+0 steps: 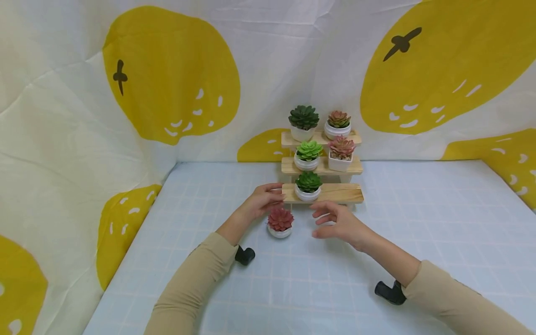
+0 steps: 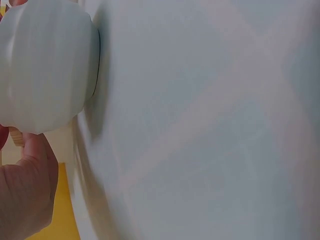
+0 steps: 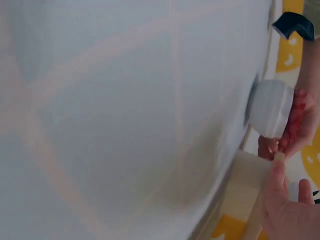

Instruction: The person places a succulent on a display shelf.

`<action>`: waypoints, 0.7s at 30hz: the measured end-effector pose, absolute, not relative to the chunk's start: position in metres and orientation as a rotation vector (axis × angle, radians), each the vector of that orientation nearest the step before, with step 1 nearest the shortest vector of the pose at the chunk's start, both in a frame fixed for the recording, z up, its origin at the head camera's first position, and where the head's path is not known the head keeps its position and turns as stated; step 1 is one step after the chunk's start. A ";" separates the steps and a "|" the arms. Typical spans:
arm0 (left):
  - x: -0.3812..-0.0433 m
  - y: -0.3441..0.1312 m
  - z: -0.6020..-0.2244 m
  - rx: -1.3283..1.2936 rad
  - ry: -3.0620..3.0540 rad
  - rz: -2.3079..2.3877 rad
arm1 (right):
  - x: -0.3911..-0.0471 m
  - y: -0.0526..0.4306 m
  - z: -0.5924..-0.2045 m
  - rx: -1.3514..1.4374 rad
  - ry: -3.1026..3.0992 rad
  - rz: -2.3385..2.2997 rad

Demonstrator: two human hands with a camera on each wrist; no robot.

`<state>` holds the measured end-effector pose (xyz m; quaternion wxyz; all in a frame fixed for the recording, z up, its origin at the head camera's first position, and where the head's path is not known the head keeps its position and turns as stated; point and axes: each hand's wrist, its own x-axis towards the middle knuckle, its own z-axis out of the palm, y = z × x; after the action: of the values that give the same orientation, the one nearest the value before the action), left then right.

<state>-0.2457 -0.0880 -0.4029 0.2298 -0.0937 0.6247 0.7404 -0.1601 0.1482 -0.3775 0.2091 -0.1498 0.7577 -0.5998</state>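
A three-tier wooden plant stand point(image 1: 341, 192) stands on the table with potted succulents on its planks. My left hand point(image 1: 264, 200) is at the left end of the lowest plank, its fingers bent around that end. Just in front of this hand, a red succulent point(image 1: 280, 222) in a round white pot point(image 2: 50, 65) stands on the tabletop. My right hand point(image 1: 337, 224) hovers before the lowest plank, right of the red succulent, fingers loosely bent with nothing between them. On the lowest plank sits a dark green succulent point(image 1: 308, 185) in a white pot, toward the left.
The middle tier bears a bright green succulent point(image 1: 309, 153) and a pink one point(image 1: 341, 151). Up top are a dark green succulent point(image 1: 304, 122) and an orange-pink one point(image 1: 338, 123). A lemon-print cloth point(image 1: 272, 70) hangs behind the pale blue checked table point(image 1: 293, 288).
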 end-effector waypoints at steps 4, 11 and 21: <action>-0.246 -0.087 -0.404 -0.253 1.720 2.039 | -0.160 0.137 -0.384 -0.425 2.077 -1.679; -0.246 -0.088 -0.405 -0.240 1.727 2.029 | -0.162 0.120 -0.393 -0.425 2.098 -1.663; -0.247 -0.088 -0.406 -0.212 1.737 2.043 | -0.174 0.097 -0.399 -0.424 2.158 -1.601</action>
<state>-0.2473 -0.0881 -0.4062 0.2239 -0.0769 0.6292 0.7403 -0.1741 0.0966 -0.3991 0.2091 -0.1526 0.7758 -0.5754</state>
